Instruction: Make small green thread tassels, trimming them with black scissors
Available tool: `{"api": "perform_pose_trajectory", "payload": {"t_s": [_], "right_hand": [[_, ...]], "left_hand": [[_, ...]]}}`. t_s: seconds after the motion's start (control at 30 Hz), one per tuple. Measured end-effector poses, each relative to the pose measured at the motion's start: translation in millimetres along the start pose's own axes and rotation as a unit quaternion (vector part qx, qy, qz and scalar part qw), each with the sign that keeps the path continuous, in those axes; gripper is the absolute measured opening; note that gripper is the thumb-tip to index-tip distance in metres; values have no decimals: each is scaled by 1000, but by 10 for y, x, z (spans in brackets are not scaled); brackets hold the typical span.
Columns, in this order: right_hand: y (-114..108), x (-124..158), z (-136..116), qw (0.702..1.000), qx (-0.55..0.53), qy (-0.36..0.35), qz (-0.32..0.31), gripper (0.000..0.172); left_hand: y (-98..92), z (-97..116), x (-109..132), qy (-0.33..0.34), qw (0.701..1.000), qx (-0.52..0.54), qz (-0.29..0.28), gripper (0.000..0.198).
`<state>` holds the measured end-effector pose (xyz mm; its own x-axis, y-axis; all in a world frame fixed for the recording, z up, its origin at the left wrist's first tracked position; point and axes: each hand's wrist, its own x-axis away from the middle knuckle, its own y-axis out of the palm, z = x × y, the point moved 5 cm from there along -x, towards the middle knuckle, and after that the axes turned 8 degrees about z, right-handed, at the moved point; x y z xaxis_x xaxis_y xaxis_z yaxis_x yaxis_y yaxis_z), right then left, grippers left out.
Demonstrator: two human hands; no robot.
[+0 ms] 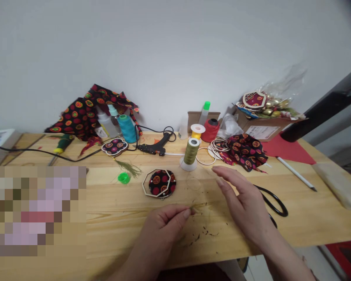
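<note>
Between the thumb and forefinger of my left hand [166, 226] is pinched a small bundle of olive-green thread [196, 207], just above the table. My right hand [241, 199] is raised to the right of it, thumb and forefinger tips drawn close together; whatever lies between them is too fine to make out. An olive-green thread spool [191, 152] stands upright beyond both hands, with a faint loose strand near its base. Left of the spool, an octagonal wooden frame [144, 187] rests partly over a round patterned fabric piece [156, 183]. Black-handled scissors [276, 203] lie partly hidden behind my right hand.
A black glue gun [155, 147] with its cord lies at the back. Nearby are a turquoise spool [127, 128], a red spool [210, 130], a green cap [123, 178] and a tasselled ornament [114, 147]. A cardboard box [261, 127] stands back right; a white pencil [295, 173] lies before it.
</note>
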<state>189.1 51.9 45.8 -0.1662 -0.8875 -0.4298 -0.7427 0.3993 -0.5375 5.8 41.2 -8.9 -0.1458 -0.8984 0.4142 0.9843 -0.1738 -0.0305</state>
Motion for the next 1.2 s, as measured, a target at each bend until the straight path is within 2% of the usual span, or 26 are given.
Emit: {"api": "perform_pose_trajectory", "payload": {"t_s": [0.07,0.17,0.23,0.37,0.4,0.47,0.5,0.53,0.6,0.67,0.73,0.8,0.87,0.93,1.03,1.1,1.2], "right_hand": [[-9,67,13,999,-5,35,4,22],[128,239,21,984,-56,129,-106,39],[196,328,5,975,-79,155,-138,39],[184,347,-37,989,-93,98,-62,13],[205,352,-34,987,-107,95,-71,27],[287,376,-3,973,-140,118,-138,56],[313,383,21,967,-145,127,-167,61],[306,373,53,967,-134,126,-175,58],[183,302,136,987,-60,77,-125,40],[-30,228,245,996,74,-3,-48,26],[-236,204,425,972,230,-49,-22,26],[-422,233,685,929,366,-33,-43,28],[-569,310,934,892,444,-12,-80,29],[-666,404,1136,874,473,14,-108,31],[-696,496,1295,866,480,24,-138,37],[-693,494,1308,865,479,31,-146,43],[-721,441,1215,879,441,90,-156,48]], "left_hand": [[-4,1,-1,-11,1000,28,-1,22],[-4,9,-8,-4,999,35,-5,22],[-10,12,-18,10,1000,20,0,22],[0,38,-33,29,999,14,-4,22],[8,51,-34,32,999,16,-11,21],[18,74,-34,35,999,13,-20,19],[16,78,-34,34,999,9,-19,19],[9,77,-35,32,999,2,-13,19],[-18,53,-38,19,1000,-14,7,19],[-47,11,-43,-6,999,-17,27,20],[-71,-16,-50,-27,999,-7,44,20],[-86,-13,-56,-32,998,3,56,19],[-93,4,-62,-27,998,3,64,20],[-95,8,-65,-30,997,-3,70,23],[-105,-13,-68,-34,996,-12,79,23],[-118,-28,-73,-27,996,-18,82,23],[-140,-57,-82,-29,996,-23,84,24]]}}
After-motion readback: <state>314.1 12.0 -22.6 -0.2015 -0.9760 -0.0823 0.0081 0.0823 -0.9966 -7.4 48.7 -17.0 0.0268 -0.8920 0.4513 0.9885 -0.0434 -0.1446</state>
